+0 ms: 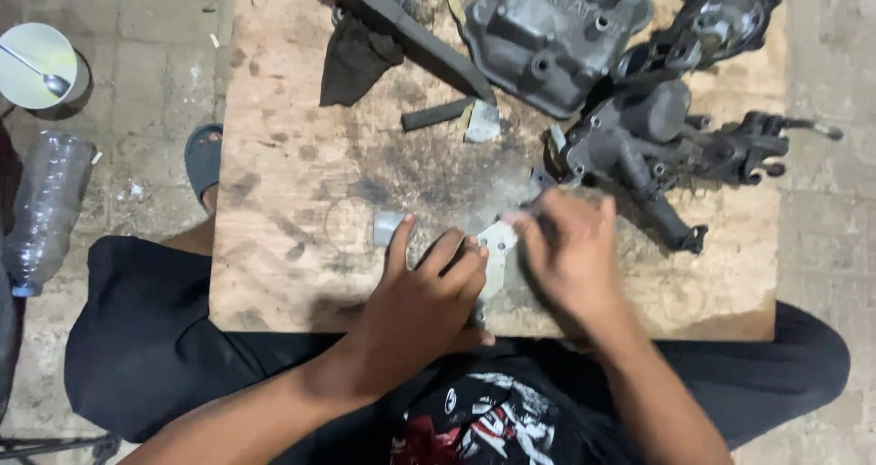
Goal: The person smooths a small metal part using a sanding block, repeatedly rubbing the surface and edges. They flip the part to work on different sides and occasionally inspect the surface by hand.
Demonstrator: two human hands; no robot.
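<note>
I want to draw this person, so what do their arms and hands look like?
Both arms are bare, with no sleeves showing. The left hand and right hand wear no gloves, and I see no rings or watch. The right hand looks blurry. Below them are dark trousers and a black shirt with a red-and-white print.
</note>
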